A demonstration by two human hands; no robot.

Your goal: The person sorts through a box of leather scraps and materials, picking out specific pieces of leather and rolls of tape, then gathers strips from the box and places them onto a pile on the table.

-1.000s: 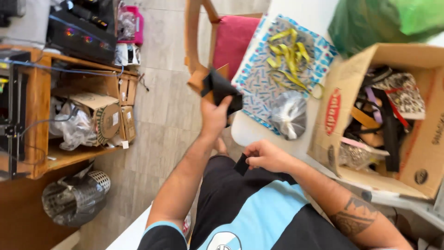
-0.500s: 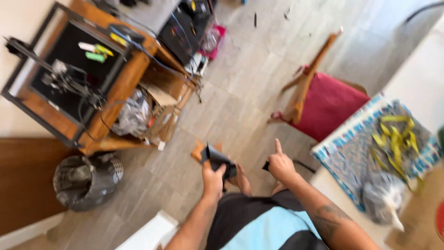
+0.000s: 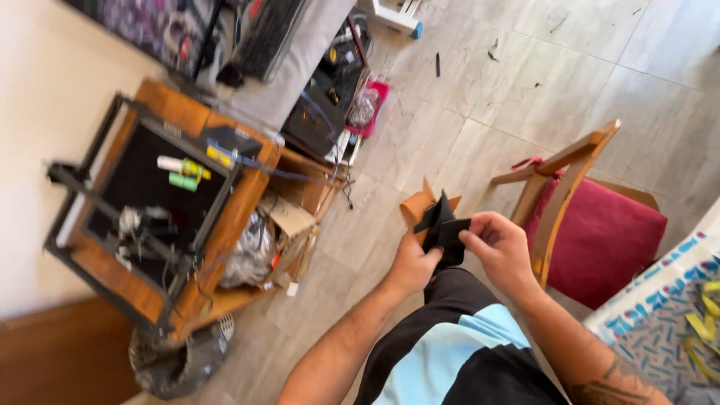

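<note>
Wooden cart (image 3: pixel 247 217): stands far left by the wall, a black frame on top with small tubes inside, crumpled bags and cardboard on its lower shelf.
Mesh bin (image 3: pixel 176 360): on the floor below the cart, well apart from the hands.
Left hand (image 3: pixel 411 264): fingers closed around the lower edge of the black and tan pieces (image 3: pixel 439 221), held in the air above the lap.
Black and tan pieces: thin, flat sheets, likely light and bendable; they look easiest to pinch at an edge, as now.
Right hand (image 3: pixel 501 247): thumb and fingers pinch narrowly on the black piece's right edge.
Chair (image 3: pixel 592 225): wooden, with a red cushion, just beside the right hand; nothing blocks the hands.
Bench (image 3: pixel 660 322): lower right, under a patterned cloth with yellow strips.
</note>
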